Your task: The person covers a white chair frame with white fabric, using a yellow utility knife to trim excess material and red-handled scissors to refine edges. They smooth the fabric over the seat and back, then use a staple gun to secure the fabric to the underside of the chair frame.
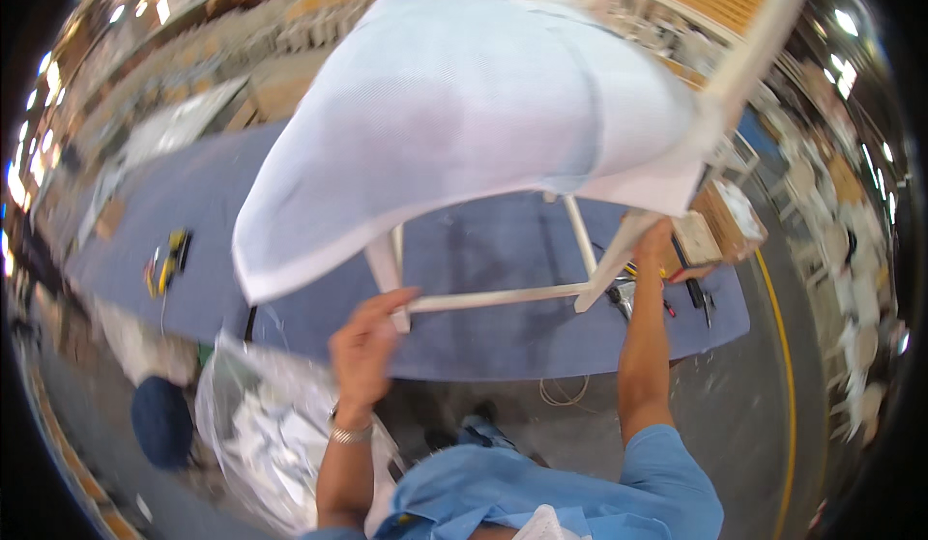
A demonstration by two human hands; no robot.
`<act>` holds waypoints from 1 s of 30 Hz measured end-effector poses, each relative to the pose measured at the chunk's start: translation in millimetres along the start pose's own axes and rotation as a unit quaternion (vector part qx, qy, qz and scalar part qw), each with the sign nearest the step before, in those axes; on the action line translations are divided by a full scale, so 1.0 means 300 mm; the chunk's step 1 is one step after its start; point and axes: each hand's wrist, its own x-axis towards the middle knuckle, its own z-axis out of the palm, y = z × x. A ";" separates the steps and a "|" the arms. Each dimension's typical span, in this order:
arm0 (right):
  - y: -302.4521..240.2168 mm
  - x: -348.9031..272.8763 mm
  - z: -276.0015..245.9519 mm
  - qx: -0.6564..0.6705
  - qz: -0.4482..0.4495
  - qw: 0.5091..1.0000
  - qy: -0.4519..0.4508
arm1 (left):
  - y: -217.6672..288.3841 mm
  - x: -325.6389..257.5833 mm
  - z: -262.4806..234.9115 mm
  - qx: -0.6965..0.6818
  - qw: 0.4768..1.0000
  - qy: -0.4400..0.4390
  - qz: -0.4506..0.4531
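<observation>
A white wooden chair [503, 297] stands tilted on the worktable. Over its seat lies a white mesh fabric [454, 105], with a loose corner hanging down at the left. At the right, my right hand [655, 242] is closed round the chair's near leg, just below the fabric; its fingers are partly hidden. My left hand [362, 351], smeared by motion, is at the other near leg, its index finger stretched toward the crossbar. Nothing shows in the left hand, and contact with the leg is hard to make out.
The worktable [203, 202] has a blue-grey cover. A yellow-and-black tool [174, 255] lies at left; cardboard boxes [725, 221] and hand tools [698, 296] sit at right. A clear plastic bag [227, 385] of white scraps and a dark blue round stool [161, 422] stand at lower left.
</observation>
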 end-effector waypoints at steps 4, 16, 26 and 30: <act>0.096 0.109 -0.124 -0.027 -0.051 0.996 0.068 | -0.199 0.174 -0.143 -0.106 0.950 0.292 -0.029; 0.040 0.183 -0.112 -0.004 -0.011 0.999 -0.044 | -0.339 0.368 0.095 -0.014 0.996 0.035 -0.083; -0.084 -0.038 0.053 -0.128 -0.198 0.971 -0.034 | -0.160 -0.523 0.389 0.118 0.899 0.406 -0.117; 0.131 0.383 0.138 -0.081 -0.118 0.951 -0.275 | -0.076 -0.472 0.607 0.133 0.909 0.389 -0.075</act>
